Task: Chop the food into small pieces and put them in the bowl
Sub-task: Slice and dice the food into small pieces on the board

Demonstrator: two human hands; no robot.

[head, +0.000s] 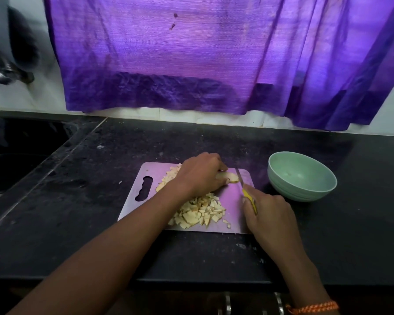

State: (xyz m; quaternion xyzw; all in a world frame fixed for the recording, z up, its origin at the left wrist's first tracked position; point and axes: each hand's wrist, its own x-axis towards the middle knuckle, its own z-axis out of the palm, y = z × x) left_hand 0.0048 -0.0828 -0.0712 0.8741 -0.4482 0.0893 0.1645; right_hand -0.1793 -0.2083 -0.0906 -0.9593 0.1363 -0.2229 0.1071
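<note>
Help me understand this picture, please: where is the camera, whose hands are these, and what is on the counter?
The single picture comes from a camera worn on a person's head, looking down at their own hands; there is no robot. On the dark counter lies a metal board with a pile of chopped pieces. The left hand holds an uncut slice down on the board. The right hand grips a yellow-handled knife, its blade at the slice. A green bowl stands right of the board, apparently holding almost nothing. A purple curtain hangs behind.
</note>
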